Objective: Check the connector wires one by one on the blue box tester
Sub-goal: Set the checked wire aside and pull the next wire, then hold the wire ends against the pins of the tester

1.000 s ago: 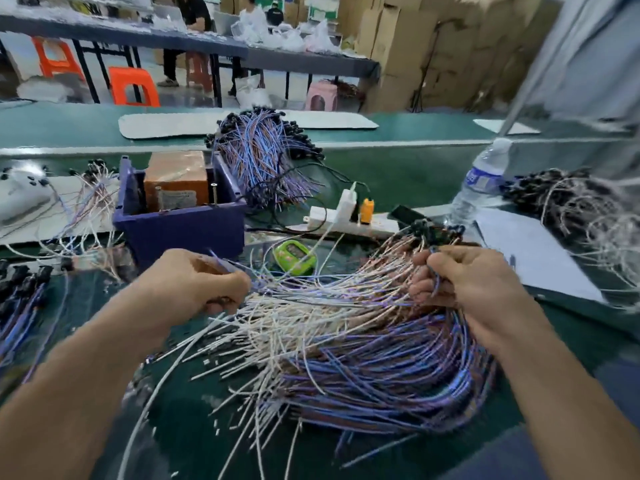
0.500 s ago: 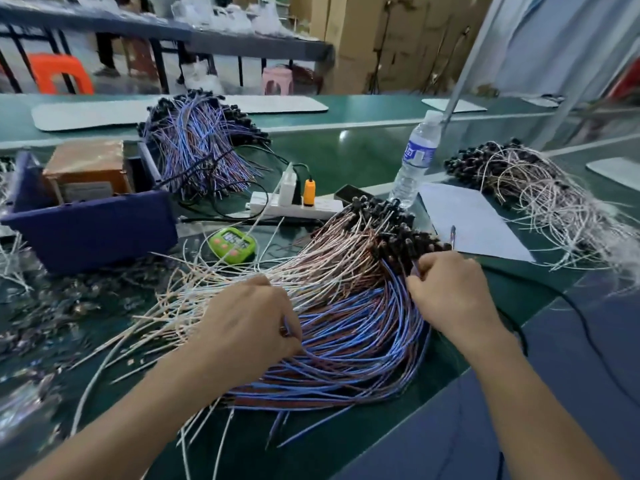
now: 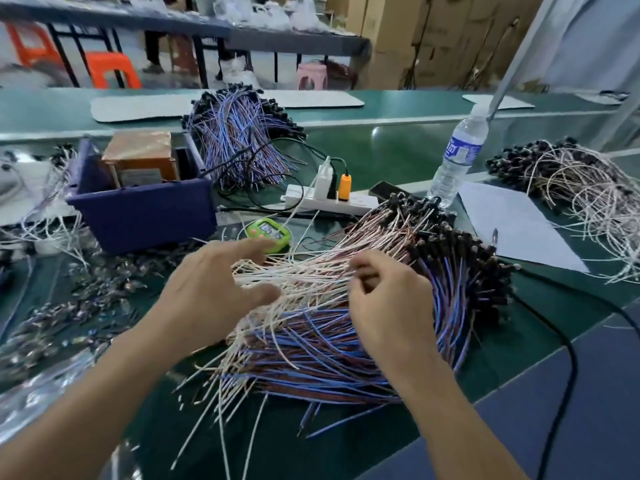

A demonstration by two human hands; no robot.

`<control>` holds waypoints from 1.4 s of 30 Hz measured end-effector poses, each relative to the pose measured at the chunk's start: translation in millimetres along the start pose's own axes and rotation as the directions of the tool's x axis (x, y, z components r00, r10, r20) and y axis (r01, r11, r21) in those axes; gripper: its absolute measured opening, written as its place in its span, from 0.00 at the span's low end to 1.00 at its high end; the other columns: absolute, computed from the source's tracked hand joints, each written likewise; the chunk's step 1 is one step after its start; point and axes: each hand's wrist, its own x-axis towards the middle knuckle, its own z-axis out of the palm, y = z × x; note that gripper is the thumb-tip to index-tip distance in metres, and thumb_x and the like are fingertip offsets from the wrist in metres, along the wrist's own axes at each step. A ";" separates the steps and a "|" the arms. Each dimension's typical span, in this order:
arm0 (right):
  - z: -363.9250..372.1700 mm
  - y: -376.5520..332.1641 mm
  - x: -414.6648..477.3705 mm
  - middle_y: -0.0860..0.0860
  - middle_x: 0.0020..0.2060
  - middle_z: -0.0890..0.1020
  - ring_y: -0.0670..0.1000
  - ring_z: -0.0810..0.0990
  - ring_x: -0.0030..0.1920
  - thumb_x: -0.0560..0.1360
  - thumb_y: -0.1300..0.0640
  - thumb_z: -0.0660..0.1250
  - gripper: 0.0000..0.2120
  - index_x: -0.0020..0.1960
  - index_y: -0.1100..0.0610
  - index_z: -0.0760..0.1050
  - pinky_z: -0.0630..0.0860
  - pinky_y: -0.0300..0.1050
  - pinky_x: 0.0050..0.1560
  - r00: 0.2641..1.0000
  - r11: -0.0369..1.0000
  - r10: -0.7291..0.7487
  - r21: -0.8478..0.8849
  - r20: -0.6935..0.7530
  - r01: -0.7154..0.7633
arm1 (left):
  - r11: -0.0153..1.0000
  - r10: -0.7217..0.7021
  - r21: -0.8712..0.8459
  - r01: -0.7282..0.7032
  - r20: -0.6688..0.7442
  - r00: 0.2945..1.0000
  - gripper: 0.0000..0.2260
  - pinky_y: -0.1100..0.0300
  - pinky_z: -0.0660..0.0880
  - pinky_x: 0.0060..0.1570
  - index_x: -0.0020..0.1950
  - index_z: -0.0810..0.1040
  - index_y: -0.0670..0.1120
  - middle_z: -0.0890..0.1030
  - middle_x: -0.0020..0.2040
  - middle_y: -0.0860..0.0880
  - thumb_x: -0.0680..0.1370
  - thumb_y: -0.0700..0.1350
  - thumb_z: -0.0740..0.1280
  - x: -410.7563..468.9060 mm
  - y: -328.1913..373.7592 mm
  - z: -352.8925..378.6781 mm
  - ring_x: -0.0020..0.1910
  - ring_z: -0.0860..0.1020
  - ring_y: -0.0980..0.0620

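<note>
Two bare hands sit over a big pile of wires (image 3: 322,344) on the green table (image 3: 381,150). The pile fans out from a row of black connectors (image 3: 460,258) at its far right. White strands lie on top, and blue and brown ones curve beneath them toward the near edge.

The left hand (image 3: 214,289) is open. Its fingers are straight and spread, with the thumb out to the side, and it lies at the loose white ends on the left of the pile. The right hand (image 3: 391,306) is curled, its fingertips tucked into the white strands at the middle of the pile, pinching some of them.

The blue box (image 3: 138,216) stands on the table at the far left, well apart from both hands. An orange-brown unit (image 3: 138,150) sits inside it. A green timer (image 3: 268,233) lies between the box and the pile, just beyond the left fingertips.

Behind it is a white power strip (image 3: 332,202) with plugs in it. A second bundle of blue and purple wires (image 3: 239,140) lies farther back. A water bottle (image 3: 457,157) stands upright beyond the connectors, and a sheet of paper (image 3: 516,223) lies to its right with a pen (image 3: 494,237) at its near edge. A third bundle of pale wires (image 3: 585,192) lies at the far right. A black cable (image 3: 568,358) runs down the right side of the table.
</note>
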 end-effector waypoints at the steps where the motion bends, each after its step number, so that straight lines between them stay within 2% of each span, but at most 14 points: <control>1: 12.4 -11.9 -2.8 0.44 0.42 0.86 0.41 0.83 0.39 0.74 0.62 0.73 0.10 0.54 0.51 0.84 0.81 0.33 0.46 0.998 0.998 -0.046 0.051 0.042 0.044 | 0.998 -0.044 -0.056 0.043 -0.029 0.999 0.19 0.56 0.69 0.55 0.61 0.81 0.68 0.79 0.56 0.66 0.71 0.58 0.78 -0.4 -5.7 -4.5 0.55 0.75 0.59; 3: 38.4 -37.8 -6.9 0.44 0.42 0.86 0.42 0.83 0.40 0.74 0.61 0.73 0.10 0.52 0.50 0.84 0.79 0.32 0.46 0.986 0.982 -0.132 0.150 0.106 0.116 | 0.985 -0.113 -0.141 0.103 -0.067 0.991 0.05 0.57 0.73 0.53 0.47 0.87 0.62 0.83 0.52 0.64 0.72 0.54 0.78 -3.6 -17.7 -14.3 0.51 0.80 0.60; 5: 63.9 -65.2 -9.9 0.44 0.40 0.86 0.42 0.82 0.40 0.73 0.61 0.72 0.09 0.50 0.49 0.84 0.77 0.32 0.44 0.966 0.961 -0.204 0.220 0.158 0.167 | 0.978 -0.166 -0.145 0.152 -0.091 0.982 0.02 0.58 0.79 0.48 0.42 0.88 0.60 0.86 0.44 0.63 0.72 0.52 0.77 -10.6 -31.4 -24.5 0.44 0.82 0.62; 8: 99.8 -105.2 -13.3 0.45 0.39 0.85 0.45 0.81 0.39 0.73 0.61 0.69 0.08 0.47 0.49 0.84 0.77 0.38 0.44 0.923 0.930 -0.298 0.293 0.245 0.222 | 0.961 -0.253 -0.155 0.229 -0.159 0.954 0.09 0.73 0.73 0.33 0.40 0.86 0.63 0.82 0.34 0.68 0.72 0.47 0.75 -26.9 -52.9 -44.5 0.37 0.79 0.70; 10: 121.6 -129.3 -14.4 0.46 0.39 0.86 0.47 0.81 0.40 0.72 0.60 0.69 0.08 0.47 0.50 0.84 0.77 0.43 0.46 0.898 0.919 -0.326 0.323 0.297 0.226 | 0.942 -0.324 -0.162 0.293 -0.214 0.922 0.15 0.76 0.68 0.30 0.39 0.85 0.65 0.78 0.29 0.72 0.72 0.42 0.73 -38.1 -72.2 -57.5 0.33 0.77 0.73; 13: 152.1 -159.5 -14.7 0.47 0.39 0.86 0.48 0.83 0.42 0.72 0.59 0.69 0.08 0.47 0.50 0.84 0.79 0.44 0.48 0.851 0.918 -0.337 0.343 0.404 0.200 | 0.898 -0.440 -0.137 0.419 -0.289 0.850 0.13 0.75 0.67 0.27 0.42 0.87 0.61 0.76 0.24 0.69 0.72 0.41 0.73 -55.7 -103.4 -75.2 0.28 0.75 0.71; 15: 170.3 -176.5 -16.4 0.47 0.41 0.86 0.49 0.84 0.43 0.73 0.58 0.68 0.08 0.48 0.50 0.84 0.81 0.45 0.49 0.795 0.920 -0.353 0.340 0.493 0.197 | 0.866 -0.494 -0.133 0.482 -0.377 0.784 0.08 0.73 0.68 0.28 0.43 0.88 0.59 0.80 0.27 0.63 0.74 0.44 0.74 -66.4 -123.5 -87.4 0.30 0.78 0.67; 18: 197.0 -196.7 -16.3 0.48 0.45 0.87 0.50 0.84 0.46 0.74 0.60 0.67 0.10 0.50 0.50 0.84 0.82 0.46 0.52 0.723 0.928 -0.358 0.313 0.590 0.203 | 0.814 -0.532 -0.080 0.575 -0.500 0.684 0.07 0.57 0.79 0.42 0.47 0.88 0.58 0.86 0.37 0.54 0.76 0.45 0.74 -78.2 -151.2 -103.1 0.40 0.84 0.50; 22: 229.2 -213.8 -12.7 0.45 0.47 0.85 0.45 0.83 0.45 0.76 0.62 0.67 0.13 0.55 0.49 0.85 0.80 0.39 0.49 0.640 0.945 -0.300 0.312 0.707 0.099 | 0.798 -0.377 0.055 0.601 -0.732 0.568 0.09 0.47 0.79 0.53 0.52 0.89 0.50 0.87 0.42 0.42 0.74 0.40 0.75 -85.5 -179.1 -105.9 0.43 0.83 0.40; 24: 242.9 -220.4 -13.0 0.43 0.49 0.84 0.41 0.81 0.46 0.77 0.63 0.67 0.15 0.57 0.49 0.84 0.75 0.34 0.47 0.613 0.945 -0.278 0.326 0.739 0.035 | 0.773 -0.380 0.088 0.628 -0.729 0.570 0.14 0.43 0.77 0.59 0.58 0.87 0.47 0.87 0.49 0.39 0.73 0.40 0.76 -83.8 -191.3 -100.9 0.51 0.82 0.38; 27: 260.7 -235.1 -12.0 0.44 0.53 0.85 0.41 0.82 0.43 0.78 0.61 0.66 0.14 0.59 0.48 0.83 0.74 0.31 0.41 0.647 0.950 -0.238 0.311 0.724 0.001 | 0.754 -0.449 0.091 0.650 -0.650 0.613 0.18 0.47 0.71 0.67 0.66 0.83 0.49 0.85 0.58 0.43 0.76 0.48 0.76 -78.9 -202.5 -93.8 0.61 0.79 0.41; 33: 288.8 -269.1 -3.7 0.49 0.41 0.84 0.52 0.82 0.40 0.76 0.56 0.68 0.04 0.49 0.53 0.82 0.78 0.44 0.40 0.703 0.972 -0.202 0.229 0.682 0.057 | 0.791 -0.431 0.069 0.608 -0.643 0.633 0.18 0.53 0.67 0.67 0.66 0.82 0.50 0.85 0.60 0.50 0.76 0.46 0.76 -79.5 -211.5 -94.3 0.62 0.78 0.48; 38: 303.6 -286.3 3.8 0.53 0.44 0.83 0.58 0.80 0.46 0.74 0.41 0.70 0.16 0.46 0.54 0.76 0.71 0.48 0.43 0.675 0.985 -0.158 0.071 0.720 0.155 | 0.799 -0.480 -0.074 0.596 -0.676 0.559 0.17 0.52 0.73 0.62 0.66 0.83 0.47 0.85 0.56 0.46 0.78 0.38 0.72 -78.8 -212.0 -100.3 0.57 0.79 0.46; 42: 300.8 -285.4 5.6 0.51 0.41 0.83 0.52 0.80 0.40 0.75 0.48 0.69 0.08 0.44 0.53 0.78 0.70 0.43 0.35 0.664 0.991 -0.131 0.076 0.736 0.111 | 0.793 -0.557 -0.257 0.552 -0.672 0.488 0.16 0.53 0.79 0.53 0.65 0.84 0.52 0.84 0.50 0.48 0.79 0.39 0.69 -78.8 -213.1 -103.8 0.48 0.81 0.49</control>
